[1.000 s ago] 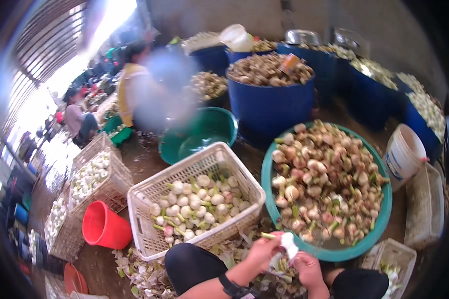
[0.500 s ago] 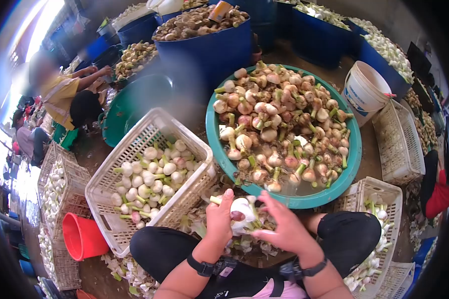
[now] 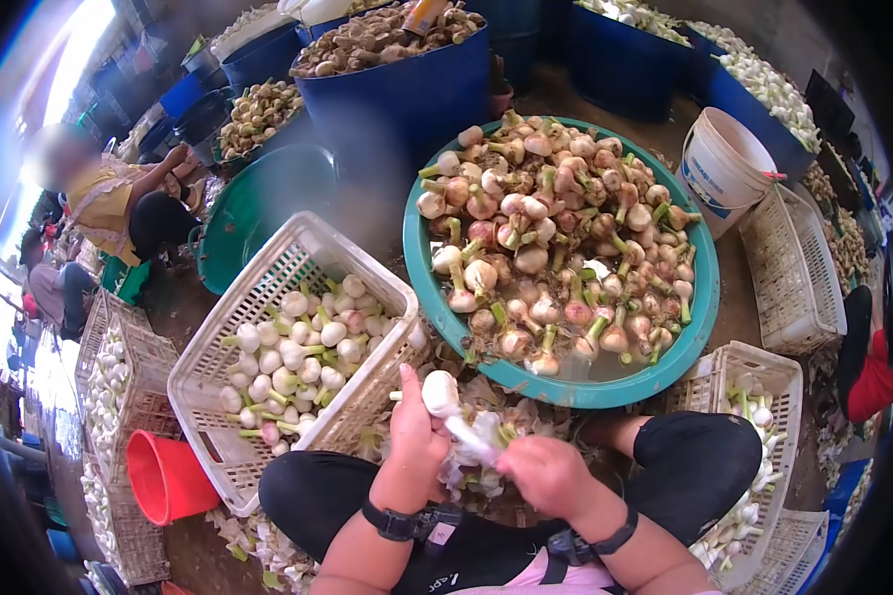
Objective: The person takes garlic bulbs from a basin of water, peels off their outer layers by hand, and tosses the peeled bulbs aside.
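Note:
My left hand [image 3: 417,441] grips a garlic bulb [image 3: 440,394], its white head up and a short stem poking out to the left. My right hand [image 3: 548,478] is closed, pinching a pale strip of garlic skin [image 3: 474,442] that stretches toward the bulb; motion blurs it. Beyond my hands stands a teal tub [image 3: 575,395] of unpeeled garlic in murky water. To the left, a white plastic crate [image 3: 193,397] holds peeled, trimmed garlic bulbs. Loose garlic peelings [image 3: 476,481] are heaped between my legs, under my hands.
A red bucket [image 3: 169,476] stands left of the crate, and a green basin [image 3: 233,233] behind it. Another crate [image 3: 786,436] of garlic is by my right knee. At the far right is a white bucket [image 3: 729,164]. A co-worker in yellow [image 3: 104,203] sits at upper left.
My right hand has gone from spread fingers beside the bulb to a closed pinch, drawing skin away toward lower right. In my left hand the bulb now sits higher and looks barer.

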`<state>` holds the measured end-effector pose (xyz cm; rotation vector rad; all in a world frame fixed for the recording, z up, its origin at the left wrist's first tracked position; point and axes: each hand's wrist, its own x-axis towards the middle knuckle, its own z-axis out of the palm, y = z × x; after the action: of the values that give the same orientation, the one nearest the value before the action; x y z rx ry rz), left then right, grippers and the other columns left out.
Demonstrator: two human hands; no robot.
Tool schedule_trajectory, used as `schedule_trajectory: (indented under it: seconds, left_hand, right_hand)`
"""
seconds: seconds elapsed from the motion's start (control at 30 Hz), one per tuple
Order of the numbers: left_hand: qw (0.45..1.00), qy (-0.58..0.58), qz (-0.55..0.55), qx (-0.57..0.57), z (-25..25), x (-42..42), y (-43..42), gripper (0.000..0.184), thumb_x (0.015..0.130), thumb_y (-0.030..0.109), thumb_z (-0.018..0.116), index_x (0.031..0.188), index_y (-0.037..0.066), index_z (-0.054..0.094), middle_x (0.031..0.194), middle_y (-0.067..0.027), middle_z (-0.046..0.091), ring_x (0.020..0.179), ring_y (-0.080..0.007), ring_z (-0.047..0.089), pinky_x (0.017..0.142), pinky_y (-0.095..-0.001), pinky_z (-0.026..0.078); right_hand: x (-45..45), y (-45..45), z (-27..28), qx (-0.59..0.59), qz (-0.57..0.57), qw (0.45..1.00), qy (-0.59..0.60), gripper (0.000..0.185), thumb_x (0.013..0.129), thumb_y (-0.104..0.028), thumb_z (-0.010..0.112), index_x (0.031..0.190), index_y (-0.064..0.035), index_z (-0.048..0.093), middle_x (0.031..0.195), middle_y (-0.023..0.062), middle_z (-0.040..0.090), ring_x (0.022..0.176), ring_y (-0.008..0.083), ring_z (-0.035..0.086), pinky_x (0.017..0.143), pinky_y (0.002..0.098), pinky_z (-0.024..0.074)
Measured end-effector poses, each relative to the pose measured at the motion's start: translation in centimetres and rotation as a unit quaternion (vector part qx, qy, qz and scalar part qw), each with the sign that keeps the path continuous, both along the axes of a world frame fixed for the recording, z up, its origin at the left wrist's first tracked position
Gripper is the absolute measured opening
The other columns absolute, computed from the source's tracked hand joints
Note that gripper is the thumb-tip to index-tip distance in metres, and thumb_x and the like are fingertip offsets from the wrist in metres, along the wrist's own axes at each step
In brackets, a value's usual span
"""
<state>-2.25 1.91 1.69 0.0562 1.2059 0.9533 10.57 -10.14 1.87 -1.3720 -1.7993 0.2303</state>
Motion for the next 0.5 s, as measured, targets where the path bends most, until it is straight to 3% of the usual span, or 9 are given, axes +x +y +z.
schedule_trajectory:
  seconds: [0.07,0.17,0.23,0.27,0.3,0.33,0.4,0.43,0.5]
  left_hand:
    - [0.998,-0.021,-0.038,0.037,-0.6,-1.1,-0.6,0.042,0.088,0.047,0.045,0.074,0.007,0.051,0.059,-0.0016,0.052,0.043,-0.0094,0.045,0.036,-0.0233,0.031]
    - [0.994,-0.033,-0.082,0.067,0.0,-0.6,-0.5,0.041,0.088,0.047,0.045,0.074,0.008,0.051,0.058,-0.0013,0.051,0.041,-0.0086,0.042,0.035,-0.0227,0.029]
    - [0.987,0.01,-0.13,0.09,-0.8,-0.7,-1.1,0.046,0.088,0.051,0.04,0.081,0.007,0.051,0.056,0.0002,0.047,0.039,-0.0067,0.036,0.035,-0.0209,0.025]
    - [0.987,0.006,-0.137,0.089,-0.8,-0.3,-1.7,0.046,0.088,0.051,0.04,0.081,0.007,0.051,0.056,0.0002,0.047,0.039,-0.0067,0.036,0.035,-0.0209,0.025]
    - [0.972,0.006,-0.177,0.152,-0.6,0.2,-2.2,0.05,0.088,0.054,0.036,0.088,0.006,0.051,0.057,0.0008,0.046,0.04,-0.0057,0.034,0.036,-0.0199,0.025]
    - [0.953,0.007,-0.214,0.213,-0.7,0.5,-2.6,0.056,0.088,0.057,0.031,0.094,0.005,0.05,0.058,0.0015,0.045,0.041,-0.0048,0.033,0.037,-0.0189,0.026]
    - [0.929,0.028,-0.226,0.291,-0.7,0.6,-2.5,0.063,0.088,0.059,0.025,0.107,0.002,0.045,0.065,0.0002,0.047,0.044,-0.0036,0.034,0.04,-0.0172,0.028]
    - [0.933,0.056,-0.194,0.298,0.0,0.6,-2.1,0.063,0.089,0.059,0.026,0.109,0.002,0.045,0.068,-0.0006,0.048,0.046,-0.0036,0.035,0.041,-0.0168,0.028]
    - [0.948,0.057,-0.15,0.274,0.2,-0.2,-1.7,0.058,0.091,0.053,0.029,0.11,0.001,0.045,0.076,-0.0026,0.051,0.051,-0.0037,0.038,0.043,-0.0163,0.03]
  right_hand:
    - [2.9,-0.5,-2.9,-0.209,0.023,0.954,-0.212,0.011,0.074,-0.019,0.062,0.075,-0.008,0.062,0.065,0.0062,0.055,0.064,0.0245,0.058,0.061,0.0374,0.0466]
    - [3.0,-0.2,-1.8,-0.331,-0.029,0.901,-0.277,0.019,0.079,-0.023,0.06,0.088,-0.0064,0.061,0.072,0.0095,0.057,0.068,0.0236,0.059,0.061,0.0358,0.047]
    - [0.8,1.2,-1.4,-0.184,-0.093,0.965,0.163,0.029,0.088,-0.028,0.051,0.105,-0.0043,0.053,0.082,0.0122,0.059,0.072,0.023,0.059,0.061,0.0329,0.0476]
    - [0.4,1.9,-1.1,-0.183,-0.101,0.965,0.161,0.029,0.088,-0.028,0.051,0.105,-0.0043,0.053,0.082,0.0122,0.059,0.072,0.023,0.059,0.061,0.0329,0.0476]
    - [0.3,2.8,-0.6,-0.281,-0.062,0.858,0.425,0.035,0.09,-0.034,0.044,0.108,-0.0044,0.05,0.084,0.0124,0.059,0.07,0.0223,0.058,0.058,0.0329,0.0474]
    - [0.7,3.5,-0.3,-0.351,-0.012,0.673,0.651,0.041,0.092,-0.04,0.037,0.111,-0.0046,0.047,0.085,0.0126,0.059,0.069,0.0215,0.058,0.054,0.033,0.0472]
    - [3.4,3.5,-0.1,-0.294,0.13,0.505,0.801,0.063,0.088,-0.058,0.024,0.108,-0.0048,0.05,0.083,0.0144,0.058,0.06,0.0232,0.056,0.048,0.0326,0.0461]
    - [4.9,2.5,2.1,-0.19,0.347,0.438,0.808,0.075,0.083,-0.066,0.017,0.112,-0.0061,0.051,0.086,0.0199,0.058,0.063,0.0267,0.058,0.05,0.036,0.0475]
    - [8.4,1.4,5.4,-0.083,0.398,0.561,0.721,0.087,0.077,-0.073,0.006,0.123,-0.0108,0.046,0.099,0.0275,0.056,0.075,0.0349,0.06,0.061,0.0424,0.051]
